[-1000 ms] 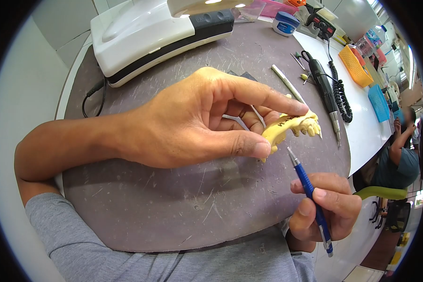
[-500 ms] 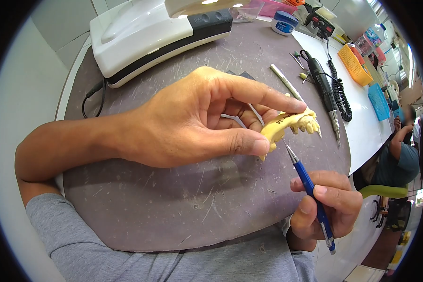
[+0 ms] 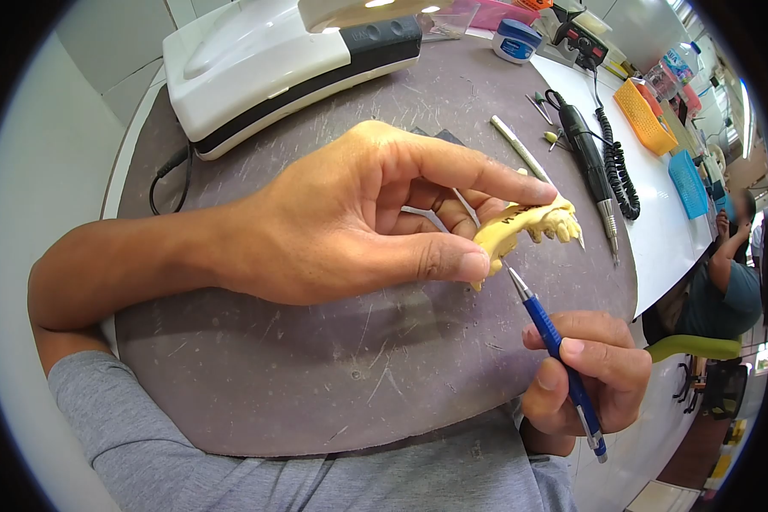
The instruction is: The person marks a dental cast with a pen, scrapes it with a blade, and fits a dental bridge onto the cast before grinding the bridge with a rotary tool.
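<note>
We see the left hand (image 3: 341, 213) reaching in from the left on a bare forearm, held above the grey mat (image 3: 316, 367) and turned side-on. Its thumb lies low, its forefinger stretches out straight on top, and the other fingers curl behind. Thumb and forefinger pinch one yellow dental cast (image 3: 529, 224) in the air right of centre, with the teeth pointing right and dark writing on the upper face. The right hand (image 3: 593, 380) sits at the near right, with its fingers folded in a writing grip round one blue mechanical pencil (image 3: 555, 341). The pencil slants up and to the left, and as far as we can tell its metal tip meets the near lower edge of the cast, just beside the left thumb tip. So we count two hands, one cast and one pencil. Across the far left of the mat stands one white machine (image 3: 264, 60). To the far right lie one dark handpiece (image 3: 593, 171) with a coiled cord, one thin white stick (image 3: 520, 149) and one blue-lidded jar (image 3: 518, 40). There are two baskets, one orange basket (image 3: 646, 119) and one blue basket (image 3: 687, 186). Another person (image 3: 730, 290) sits at the right edge.
</note>
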